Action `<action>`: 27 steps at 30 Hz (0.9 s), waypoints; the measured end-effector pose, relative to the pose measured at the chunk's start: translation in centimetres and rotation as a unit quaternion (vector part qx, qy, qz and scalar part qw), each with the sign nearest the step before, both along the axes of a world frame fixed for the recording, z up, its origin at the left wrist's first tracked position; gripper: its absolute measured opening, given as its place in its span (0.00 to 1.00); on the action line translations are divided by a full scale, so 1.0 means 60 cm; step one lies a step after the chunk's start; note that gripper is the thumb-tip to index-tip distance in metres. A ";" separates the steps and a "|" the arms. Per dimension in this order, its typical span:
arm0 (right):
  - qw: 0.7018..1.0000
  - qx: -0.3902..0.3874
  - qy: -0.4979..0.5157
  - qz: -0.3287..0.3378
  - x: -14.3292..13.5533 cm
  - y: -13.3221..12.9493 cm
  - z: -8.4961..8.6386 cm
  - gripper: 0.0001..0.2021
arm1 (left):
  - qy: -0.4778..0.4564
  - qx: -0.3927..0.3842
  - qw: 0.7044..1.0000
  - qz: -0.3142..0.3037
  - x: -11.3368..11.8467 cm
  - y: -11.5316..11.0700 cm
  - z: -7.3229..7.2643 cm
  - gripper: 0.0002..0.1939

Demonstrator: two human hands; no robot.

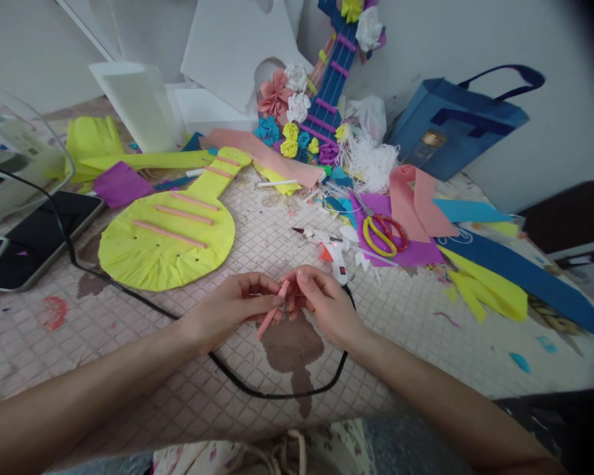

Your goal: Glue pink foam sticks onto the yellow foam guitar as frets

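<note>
Both hands meet low in the middle of the view over a quilted pinkish mat (pixel 416 310). My left hand (pixel 237 305) pinches a thin pink rolled paper stick (pixel 270 315), which slants down to the left. My right hand (pixel 321 300) grips the stick's upper end with its fingertips. Just beyond my right hand lies a white glue gun (pixel 332 247), nozzle pointing left. Its black cord (pixel 277 394) loops under my wrists. A yellow guitar-shaped paper cutout (pixel 171 245) with several pink sticks glued across it lies to the left.
Yellow-and-red handled scissors (pixel 383 234) rest on purple paper at the right. Coloured paper scraps, a blue flower-decorated guitar model (pixel 327 92) and a blue bag (pixel 455 125) crowd the back. A dark tablet (pixel 34 241) lies at the left.
</note>
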State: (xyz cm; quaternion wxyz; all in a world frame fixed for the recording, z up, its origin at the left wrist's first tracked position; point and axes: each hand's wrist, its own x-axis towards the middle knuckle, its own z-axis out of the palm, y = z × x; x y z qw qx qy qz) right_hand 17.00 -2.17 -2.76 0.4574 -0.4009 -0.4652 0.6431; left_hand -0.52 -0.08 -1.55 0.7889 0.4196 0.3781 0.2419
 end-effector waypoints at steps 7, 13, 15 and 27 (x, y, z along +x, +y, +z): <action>0.994 0.017 -0.110 -0.005 0.004 0.000 0.002 0.11 | 0.012 -0.002 1.000 -0.015 0.000 -0.001 -0.005 0.13; 0.962 0.146 -0.228 -0.036 0.014 0.001 0.017 0.09 | 0.009 -0.020 0.999 -0.030 0.000 -0.001 -0.002 0.14; 0.943 0.199 -0.257 -0.074 0.032 0.008 0.026 0.08 | 0.004 -0.022 1.000 -0.015 -0.002 0.001 0.002 0.14; 0.992 -0.001 -0.016 -0.125 0.086 0.048 0.022 0.19 | -0.027 0.001 1.000 0.012 -0.011 0.015 -0.002 0.10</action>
